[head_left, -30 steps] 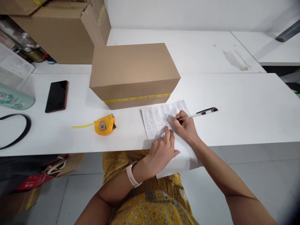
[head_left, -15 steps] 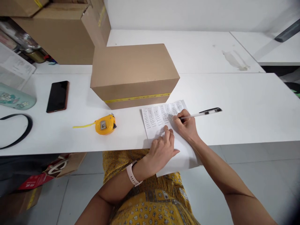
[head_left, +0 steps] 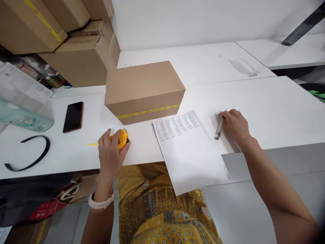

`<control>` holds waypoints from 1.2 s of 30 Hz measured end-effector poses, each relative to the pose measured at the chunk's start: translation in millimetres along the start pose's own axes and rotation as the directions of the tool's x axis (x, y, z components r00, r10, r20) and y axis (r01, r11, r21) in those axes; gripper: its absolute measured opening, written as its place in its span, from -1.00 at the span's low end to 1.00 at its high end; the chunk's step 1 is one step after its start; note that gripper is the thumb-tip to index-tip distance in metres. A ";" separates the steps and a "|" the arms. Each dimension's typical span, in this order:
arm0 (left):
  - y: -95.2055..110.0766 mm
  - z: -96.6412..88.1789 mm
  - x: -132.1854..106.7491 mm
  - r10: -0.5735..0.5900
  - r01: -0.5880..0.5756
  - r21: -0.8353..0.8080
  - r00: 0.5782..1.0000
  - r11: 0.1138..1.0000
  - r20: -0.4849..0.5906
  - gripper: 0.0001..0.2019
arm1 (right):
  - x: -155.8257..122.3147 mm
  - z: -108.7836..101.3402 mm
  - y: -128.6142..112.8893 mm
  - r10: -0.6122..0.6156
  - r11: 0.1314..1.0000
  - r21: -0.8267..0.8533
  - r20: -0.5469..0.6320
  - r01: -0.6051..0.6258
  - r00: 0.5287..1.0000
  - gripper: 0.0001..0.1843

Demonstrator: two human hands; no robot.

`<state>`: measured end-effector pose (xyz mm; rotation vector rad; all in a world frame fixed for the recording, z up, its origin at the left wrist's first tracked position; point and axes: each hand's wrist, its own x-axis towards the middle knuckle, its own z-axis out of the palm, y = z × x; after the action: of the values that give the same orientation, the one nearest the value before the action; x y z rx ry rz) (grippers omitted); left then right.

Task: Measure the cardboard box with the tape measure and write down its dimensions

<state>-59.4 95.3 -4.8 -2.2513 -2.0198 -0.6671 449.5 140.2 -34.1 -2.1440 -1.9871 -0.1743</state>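
My left hand (head_left: 108, 152) is closed around a yellow tape measure (head_left: 123, 139) near the table's front edge. Its short yellow blade sticks out to the left, and my fingers cover part of the case. On the right, my right hand (head_left: 236, 126) pinches a clear pen with black ends (head_left: 219, 128) low at the tabletop. Between my hands lie sheets of white paper (head_left: 193, 159), with columns of small handwriting at the top. Their lower part hangs over the table edge. Behind the paper and tape measure stands a closed cardboard box (head_left: 144, 84) with a yellow tape strip.
A phone (head_left: 73, 117), a black band (head_left: 43, 154) and a pale green bottle (head_left: 27, 117) are on the left of the white table (head_left: 264, 101). Stacked cartons (head_left: 78, 62) fill the back left. A dark grey bar (head_left: 302, 28) slants in at the upper right.
My left hand has left the paper and taken hold of the tape measure. My right hand has moved right, off the paper, lowering the pen to the table. The view has shifted too.
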 end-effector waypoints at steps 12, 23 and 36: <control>86.8 -32.1 -23.6 0.256 0.064 -0.698 0.903 0.713 0.345 -0.55 | -61.6 -76.1 -169.1 -0.504 0.360 0.921 0.324 -0.145 0.801 -0.47; 81.3 -73.3 21.2 0.134 0.171 -0.699 0.924 0.695 0.359 -0.44 | -23.2 -110.9 -194.8 -0.506 0.210 0.955 0.288 -0.208 0.813 -0.57; -50.0 -132.4 212.4 -0.098 0.309 -0.480 0.905 0.821 0.414 -0.45 | 178.9 -74.5 -169.7 -0.015 0.179 0.963 0.205 -0.200 0.979 -0.75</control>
<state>-132.7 260.6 175.5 -2.6450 -2.5536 -1.0019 299.7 307.5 92.0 -1.2951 -1.2560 1.0983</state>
